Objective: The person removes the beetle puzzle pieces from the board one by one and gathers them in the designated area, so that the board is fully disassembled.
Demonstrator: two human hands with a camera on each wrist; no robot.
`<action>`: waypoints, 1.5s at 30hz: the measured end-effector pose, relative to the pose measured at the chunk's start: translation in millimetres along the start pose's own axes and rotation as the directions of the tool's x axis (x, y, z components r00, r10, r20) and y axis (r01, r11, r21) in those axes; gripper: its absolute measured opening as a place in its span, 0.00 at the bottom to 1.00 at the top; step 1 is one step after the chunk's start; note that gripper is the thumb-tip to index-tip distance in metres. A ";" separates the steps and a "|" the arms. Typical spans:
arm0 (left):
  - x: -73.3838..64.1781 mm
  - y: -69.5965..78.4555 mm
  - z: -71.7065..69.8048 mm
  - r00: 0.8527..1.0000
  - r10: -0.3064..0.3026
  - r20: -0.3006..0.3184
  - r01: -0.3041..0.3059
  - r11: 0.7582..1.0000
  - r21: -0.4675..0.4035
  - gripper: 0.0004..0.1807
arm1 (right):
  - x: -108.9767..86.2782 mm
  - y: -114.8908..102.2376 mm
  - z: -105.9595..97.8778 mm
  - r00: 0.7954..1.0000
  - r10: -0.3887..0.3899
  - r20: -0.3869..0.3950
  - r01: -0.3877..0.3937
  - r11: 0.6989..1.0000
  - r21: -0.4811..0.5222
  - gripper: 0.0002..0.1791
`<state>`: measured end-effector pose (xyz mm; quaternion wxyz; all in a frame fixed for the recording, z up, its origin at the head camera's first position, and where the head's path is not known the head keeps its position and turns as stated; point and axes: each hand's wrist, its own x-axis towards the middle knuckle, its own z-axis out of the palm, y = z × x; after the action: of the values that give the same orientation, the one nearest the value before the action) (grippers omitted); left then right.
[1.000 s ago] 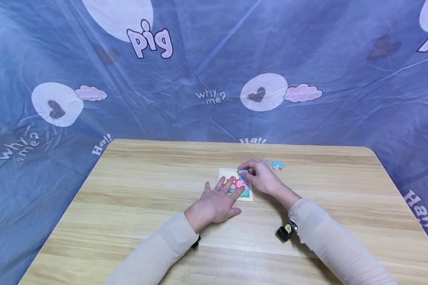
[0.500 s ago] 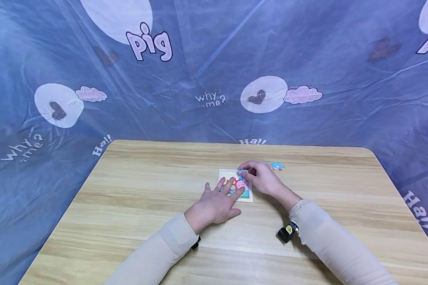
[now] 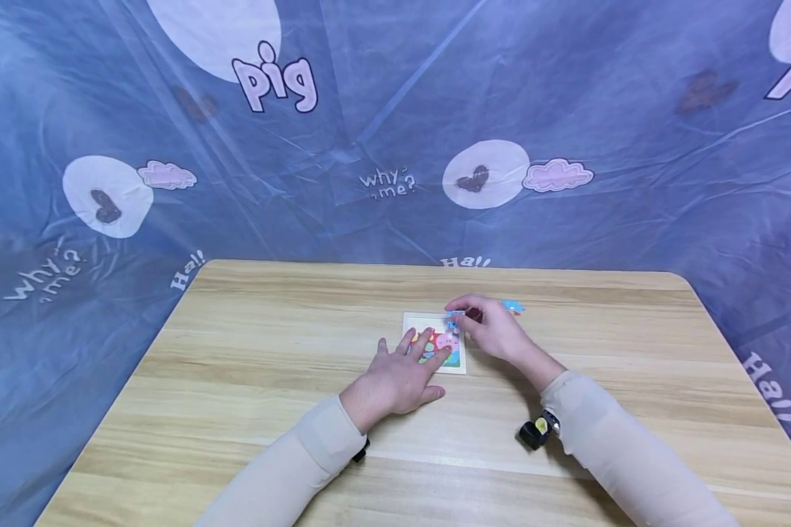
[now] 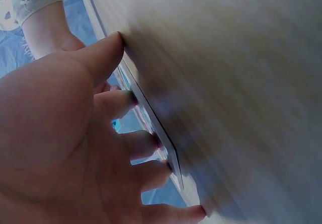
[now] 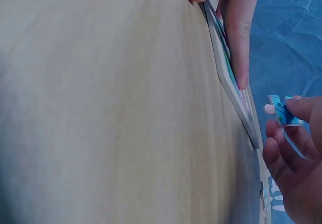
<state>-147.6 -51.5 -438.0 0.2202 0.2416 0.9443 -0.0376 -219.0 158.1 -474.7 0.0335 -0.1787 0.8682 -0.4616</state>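
A small puzzle tray (image 3: 420, 320) with a white border lies on the table, its lower part filled with a red, pink and green picture. Across that picture the spread left hand (image 3: 398, 375) rests its fingertips, thumb out on the wood. In the left wrist view those fingers (image 4: 141, 144) reach straight over the tray's edge. The right hand (image 3: 497, 331) pinches a blue jigsaw piece (image 3: 452, 324) between thumb and fingers above the tray's upper right corner. Seen from the right wrist, this jigsaw piece (image 5: 284, 114) is tilted and held apart from the tray (image 5: 234, 90).
Behind the right hand lies a loose blue puzzle piece (image 3: 513, 306), partly hidden by the hand. A wood-grain table (image 3: 270, 351) runs back to a blue printed curtain (image 3: 343, 212). Black wrist cameras, such as the one at the right wrist (image 3: 534, 433), hang under the sleeves.
The right hand has shifted slightly to the right with the jigsaw piece, now covering more of the loose pieces behind. The left hand has stayed in place on the tray.
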 end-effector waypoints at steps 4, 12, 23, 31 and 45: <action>-1.2 -0.2 0.3 1.000 0.004 -0.005 -0.004 1.000 0.002 0.39 | -2.9 1.3 -3.4 1.000 0.009 0.003 -0.010 1.000 0.029 0.12; -3.7 -0.9 0.8 1.000 0.010 -0.007 -0.010 1.000 -0.007 0.39 | -8.2 3.2 -10.7 1.000 0.023 -0.007 -0.022 0.999 0.036 0.13; -5.1 -1.5 3.8 1.000 0.013 -0.004 -0.013 1.000 0.005 0.39 | -19.4 4.5 -25.5 0.999 0.026 -0.037 -0.026 1.000 0.015 0.14; -5.0 -2.2 6.4 1.000 0.018 -0.008 -0.018 1.000 -0.001 0.39 | -27.5 10.5 -34.2 0.997 0.044 -0.056 -0.044 0.999 0.009 0.14; -9.0 -2.2 4.4 1.000 0.023 -0.009 -0.023 1.000 -0.005 0.39 | -37.3 18.2 -48.6 0.990 0.075 -0.118 -0.075 0.997 0.005 0.14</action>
<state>-139.8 -58.2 -438.2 0.2172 0.2522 0.9425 -0.0316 -200.1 218.5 -465.7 -0.0007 -0.1184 0.8748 -0.4699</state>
